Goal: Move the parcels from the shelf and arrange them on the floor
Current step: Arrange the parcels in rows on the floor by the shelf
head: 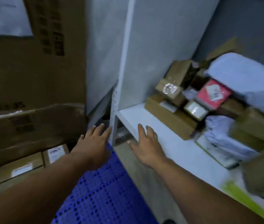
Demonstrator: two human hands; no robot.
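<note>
Cardboard and white-bagged parcels (171,117) crowd the white shelf (132,115) at the right of the frame, while your left hand (94,143) and right hand (147,146) hover at centre, fingers (141,130) spread and empty, so you seem between loads and should next reach right to grip one.

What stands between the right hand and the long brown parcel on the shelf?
Nothing visible. Only bare white shelf board lies between the right hand and the long brown parcel. The hand holds nothing.
</note>
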